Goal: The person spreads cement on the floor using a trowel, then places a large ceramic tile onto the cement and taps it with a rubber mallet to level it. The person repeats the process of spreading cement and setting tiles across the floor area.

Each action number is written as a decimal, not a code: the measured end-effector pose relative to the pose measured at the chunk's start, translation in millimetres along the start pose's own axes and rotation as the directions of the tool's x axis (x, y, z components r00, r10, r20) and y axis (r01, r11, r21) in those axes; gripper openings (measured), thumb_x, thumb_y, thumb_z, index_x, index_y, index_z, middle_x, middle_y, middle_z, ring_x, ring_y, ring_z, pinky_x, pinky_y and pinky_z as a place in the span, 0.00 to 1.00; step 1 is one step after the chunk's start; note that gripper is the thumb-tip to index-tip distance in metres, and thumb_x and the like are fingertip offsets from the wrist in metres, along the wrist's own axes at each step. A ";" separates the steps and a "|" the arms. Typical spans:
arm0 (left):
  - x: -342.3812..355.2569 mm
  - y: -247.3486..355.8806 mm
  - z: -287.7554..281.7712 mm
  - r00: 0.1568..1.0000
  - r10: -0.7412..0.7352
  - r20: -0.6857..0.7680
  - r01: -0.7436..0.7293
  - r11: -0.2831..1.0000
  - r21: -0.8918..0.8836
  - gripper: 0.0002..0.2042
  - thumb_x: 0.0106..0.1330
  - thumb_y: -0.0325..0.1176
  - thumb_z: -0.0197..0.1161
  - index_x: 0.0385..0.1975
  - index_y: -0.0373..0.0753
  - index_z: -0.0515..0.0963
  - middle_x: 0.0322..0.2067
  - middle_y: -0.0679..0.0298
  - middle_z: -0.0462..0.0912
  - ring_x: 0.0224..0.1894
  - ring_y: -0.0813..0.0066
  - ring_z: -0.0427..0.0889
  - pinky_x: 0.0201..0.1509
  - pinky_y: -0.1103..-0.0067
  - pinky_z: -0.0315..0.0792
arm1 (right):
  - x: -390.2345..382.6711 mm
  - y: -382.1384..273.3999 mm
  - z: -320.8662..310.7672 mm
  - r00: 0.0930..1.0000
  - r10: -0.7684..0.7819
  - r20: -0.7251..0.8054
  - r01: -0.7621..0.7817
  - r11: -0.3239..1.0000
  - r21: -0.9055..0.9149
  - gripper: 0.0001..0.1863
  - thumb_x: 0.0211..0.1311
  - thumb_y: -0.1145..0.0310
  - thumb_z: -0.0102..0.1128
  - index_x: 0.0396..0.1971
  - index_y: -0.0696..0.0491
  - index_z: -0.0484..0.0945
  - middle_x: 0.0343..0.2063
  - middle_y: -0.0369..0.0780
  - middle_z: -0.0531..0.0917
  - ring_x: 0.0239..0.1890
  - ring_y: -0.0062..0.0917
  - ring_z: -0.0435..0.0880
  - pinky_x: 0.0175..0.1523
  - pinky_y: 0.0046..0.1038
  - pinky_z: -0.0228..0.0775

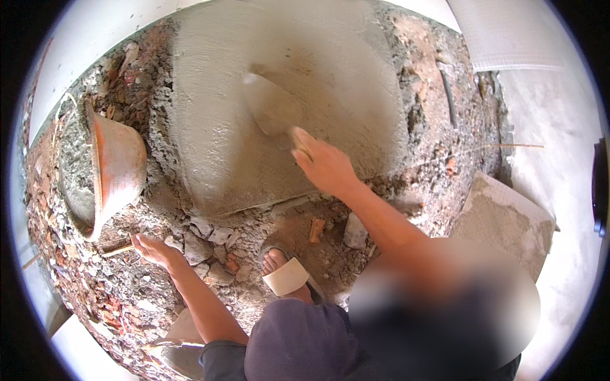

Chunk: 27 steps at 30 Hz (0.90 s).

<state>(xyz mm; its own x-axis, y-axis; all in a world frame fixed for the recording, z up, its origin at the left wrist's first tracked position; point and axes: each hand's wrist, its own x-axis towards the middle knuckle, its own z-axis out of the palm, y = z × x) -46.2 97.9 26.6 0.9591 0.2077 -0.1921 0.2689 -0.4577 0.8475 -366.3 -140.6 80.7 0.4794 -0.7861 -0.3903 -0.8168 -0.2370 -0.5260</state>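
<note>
Trowel: blurred, above or against the middle of the mortar slab; the blur hides whether the blade touches.
Right hand: closed around the trowel's handle, the arm reaching in from the lower right.
Left hand: beyond the slab's lower left corner, fingertips just beside a thin wooden stick; one cannot tell whether it grips the stick.
Slab progress: grey mortar already fills a roughly rectangular area with a fairly straight near edge; much looks levelled, while faint ripples at the left and far side suggest that some smoothing is left.
Orange bucket: left of the slab, with grey mortar inside, so material seems to remain.
Ground: broken rubble lies around the slab; a foot in a pale-strapped sandal rests near its near edge.
Mortar-smeared sheet: at the right, apart from the slab.
Writing: no brand, label or lettering is legible.
</note>
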 end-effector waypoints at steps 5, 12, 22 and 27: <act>13.5 -6.9 -19.1 0.998 0.002 -0.065 0.007 0.992 0.129 0.24 0.70 0.47 0.44 0.62 0.45 0.66 0.60 0.49 0.66 0.56 0.54 0.72 0.57 0.55 0.72 | 105.7 -3.1 -21.2 0.985 -0.131 -0.111 0.118 0.986 -0.114 0.26 0.67 0.53 0.42 0.64 0.42 0.60 0.49 0.50 0.78 0.50 0.47 0.77 0.55 0.44 0.68; 16.8 -15.0 -21.4 0.998 -0.029 -0.064 0.033 0.998 0.058 0.25 0.68 0.51 0.47 0.61 0.48 0.66 0.66 0.56 0.59 0.62 0.48 0.64 0.60 0.50 0.68 | 122.2 146.9 -125.5 0.876 0.327 -0.354 -0.409 0.894 -0.186 0.30 0.68 0.48 0.43 0.66 0.48 0.60 0.49 0.48 0.79 0.51 0.40 0.79 0.54 0.39 0.72; 22.5 -19.7 -6.7 0.986 0.145 -0.077 -0.131 0.977 0.166 0.26 0.68 0.47 0.48 0.61 0.38 0.65 0.62 0.51 0.63 0.60 0.54 0.67 0.60 0.58 0.66 | 81.1 117.5 -131.3 0.833 0.522 -0.182 -0.319 0.723 0.613 0.25 0.66 0.56 0.52 0.57 0.55 0.68 0.19 0.38 0.74 0.13 0.23 0.73 0.19 0.26 0.70; 40.7 -49.2 -18.9 0.977 0.187 -0.102 -0.162 0.964 0.211 0.28 0.66 0.53 0.49 0.57 0.37 0.69 0.60 0.50 0.67 0.60 0.53 0.68 0.60 0.57 0.65 | 196.8 83.1 -122.0 0.853 0.480 -0.203 -0.197 0.657 0.728 0.20 0.66 0.57 0.52 0.52 0.54 0.71 0.27 0.41 0.75 0.21 0.24 0.76 0.21 0.26 0.73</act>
<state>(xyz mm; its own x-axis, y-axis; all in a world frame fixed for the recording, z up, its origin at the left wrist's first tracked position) -22.0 145.2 -13.6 0.9784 0.2057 0.0207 0.1223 -0.6570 0.7439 -379.0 -384.7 52.4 -0.0487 -0.9005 -0.4322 -0.3976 0.4144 -0.8186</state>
